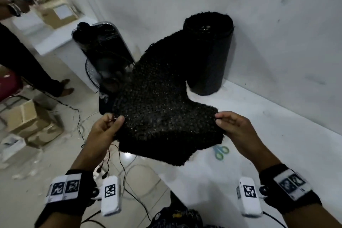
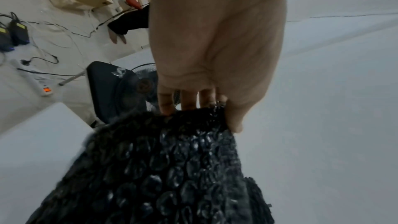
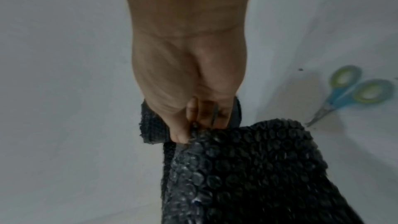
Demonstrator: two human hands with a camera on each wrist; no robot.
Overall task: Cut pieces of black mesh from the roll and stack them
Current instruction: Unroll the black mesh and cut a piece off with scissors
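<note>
the black mesh (image 1: 162, 116) is held up nearest the camera, lifted off the white bench (image 1: 259, 135). its left corner is pinched between thumb and fingers of the left hand (image 1: 105, 129), and its right corner is pinched likewise by the right hand (image 1: 235, 126); in both wrist views the fingers are seen curled onto the bubbled sheet. from the hands the mesh runs back, uncut as far as can be seen, to the roll (image 1: 209, 52) standing upright against the wall at the far side of the bench. the scissors (image 1: 221, 152) lie on the bench just in front of the mesh's lower right edge, touched by neither hand.

no stack of cut pieces is visible anywhere near the roll, so the task is judged to be at an early stage, or between pieces: a length is being drawn out and measured. the cutting of this length and its stacking are judged to remain.
</note>
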